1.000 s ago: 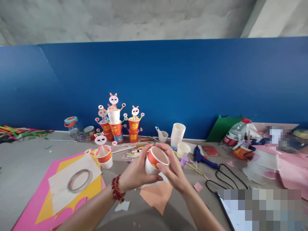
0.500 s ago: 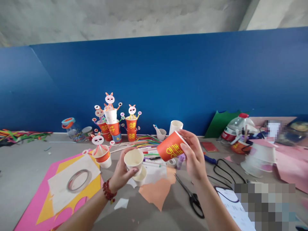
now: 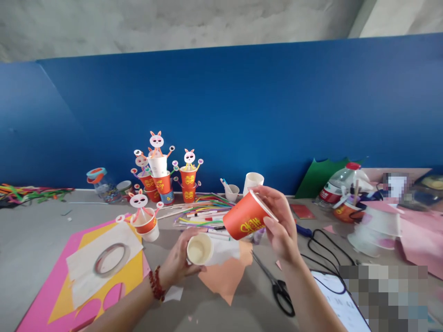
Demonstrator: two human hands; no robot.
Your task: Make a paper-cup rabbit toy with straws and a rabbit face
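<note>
A white paper cup (image 3: 200,249) is in my left hand (image 3: 178,260), its open mouth tipped toward me. Fingers of that hand wrap round its side, and a red beaded bracelet circles the wrist. My right hand (image 3: 282,226) grips a red paper cup (image 3: 244,216) with yellow lettering by its rim and side. This cup leans, with its mouth facing up and right. The two cups are apart. An orange paper piece (image 3: 224,276) and scissors (image 3: 277,286) lie on the table below them.
Cup figures with rabbit heads (image 3: 157,161) stand at the back left. Pens (image 3: 207,214) and pipe cleaners lie mid-table. A tape roll (image 3: 111,259) rests on coloured sheets at left. To the right are a black cord (image 3: 328,240), a phone (image 3: 339,299) and a bottle (image 3: 334,182).
My left hand has moved down and slightly right, turning the white cup's mouth toward me. The cup seen standing below it no longer shows. The red cup has turned slightly in my right hand.
</note>
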